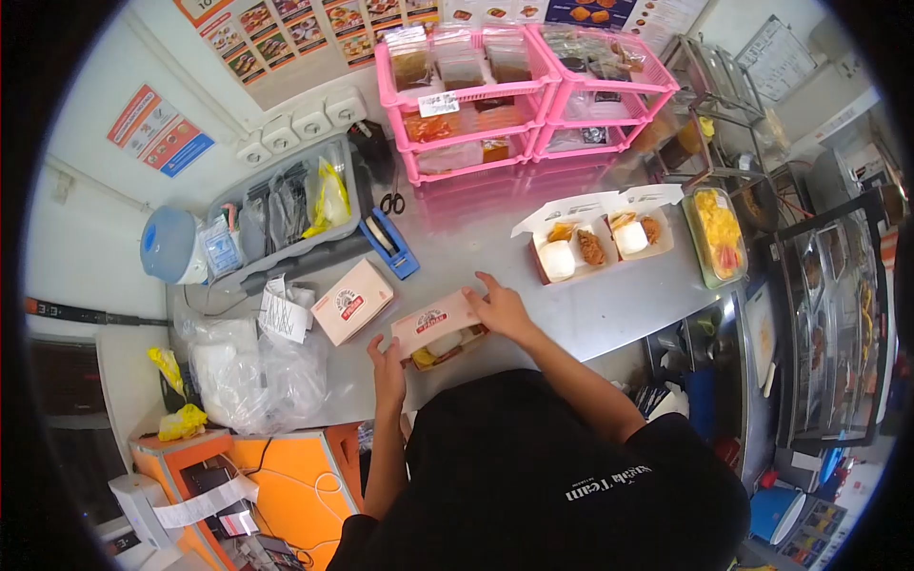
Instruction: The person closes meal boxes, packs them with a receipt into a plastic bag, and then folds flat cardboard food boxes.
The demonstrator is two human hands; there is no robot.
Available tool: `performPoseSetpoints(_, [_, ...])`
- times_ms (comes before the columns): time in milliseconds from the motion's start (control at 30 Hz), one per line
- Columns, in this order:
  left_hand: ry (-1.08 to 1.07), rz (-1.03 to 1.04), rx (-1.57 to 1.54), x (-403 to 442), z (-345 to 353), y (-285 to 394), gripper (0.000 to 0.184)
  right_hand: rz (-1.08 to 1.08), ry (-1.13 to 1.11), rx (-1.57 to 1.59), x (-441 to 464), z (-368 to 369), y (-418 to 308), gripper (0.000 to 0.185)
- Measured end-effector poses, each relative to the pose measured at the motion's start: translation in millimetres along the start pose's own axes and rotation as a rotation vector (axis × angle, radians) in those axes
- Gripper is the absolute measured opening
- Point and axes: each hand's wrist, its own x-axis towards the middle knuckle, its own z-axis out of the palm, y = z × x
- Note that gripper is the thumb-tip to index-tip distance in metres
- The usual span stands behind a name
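Note:
In the head view a pink-and-white printed cardboard food box (pixel 433 322) stands on the steel counter just in front of me, its lid partly lowered. Food shows through the gap at its front; its kind is hard to make out. My left hand (pixel 387 371) grips the box's left side, fingers bent against the edge. At the right end of the lid is my right hand (pixel 501 306), thumb and fingers at the corner, index finger reaching past it. A closed food box (pixel 352 302) sits just to the left.
Two open boxes with rice and fried chicken (pixel 569 246) stand at right, beside a plastic tub of yellow food (pixel 716 236). Pink stacked baskets (pixel 466 100) line the back. A blue tape dispenser (pixel 390 246), scissors (pixel 392 203), grey bin (pixel 276 249) and plastic bags (pixel 249 376) lie left.

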Motion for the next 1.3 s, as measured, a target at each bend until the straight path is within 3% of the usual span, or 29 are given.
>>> performPoseSetpoints(167, [-0.064, -0.164, -0.111, 23, -15, -6, 0.052, 0.001, -0.071, 0.068, 10, -7, 0, 0.057])
performPoseSetpoints(267, [-0.093, -0.177, -0.013, 29, -18, -10, 0.049, -0.028, -0.111, 0.094, 10, 0, 9, 0.048])
performPoseSetpoints(467, [0.041, 0.035, 0.173, 21, -8, -14, 0.047, -0.037, -0.014, 0.143, 4, 16, 21, 0.039])
performPoseSetpoints(667, [0.114, 0.158, 0.424, 11, -4, -13, 0.051, -0.246, 0.063, 0.154, -1, 26, 38, 0.036])
performPoseSetpoints(767, [0.147, 0.323, 0.497, 12, 7, -48, 0.049, -0.223, 0.051, 0.150, -7, 28, 38, 0.036])
performPoseSetpoints(867, [0.310, 0.252, 0.119, 9, 27, -59, 0.045, -0.242, 0.045, 0.262, -12, 29, 39, 0.036])
performPoseSetpoints(967, [0.180, 0.287, 0.357, 4, 20, -54, 0.044, -0.354, 0.111, 0.200, -13, 32, 45, 0.036])
performPoseSetpoints(1067, [0.165, 0.247, 0.409, 2, 19, -53, 0.046, -0.317, 0.047, 0.185, -9, 34, 58, 0.042])
performPoseSetpoints(1167, [0.411, 0.663, 0.576, -2, 27, -41, 0.061, -0.711, 0.307, -0.208, -14, 21, 41, 0.052])
performPoseSetpoints(1233, [0.136, 0.884, 0.845, -8, 21, -10, 0.075, -0.992, -0.075, -0.214, -6, 10, 42, 0.063])
performPoseSetpoints(1267, [-0.008, 1.002, 0.971, -7, 19, -1, 0.082, -1.082, -0.155, -0.311, -7, 3, 37, 0.062])
performPoseSetpoints(1300, [-0.102, 0.995, 1.008, -2, 22, -2, 0.086, -1.164, -0.242, -0.407, -8, -2, 32, 0.060])
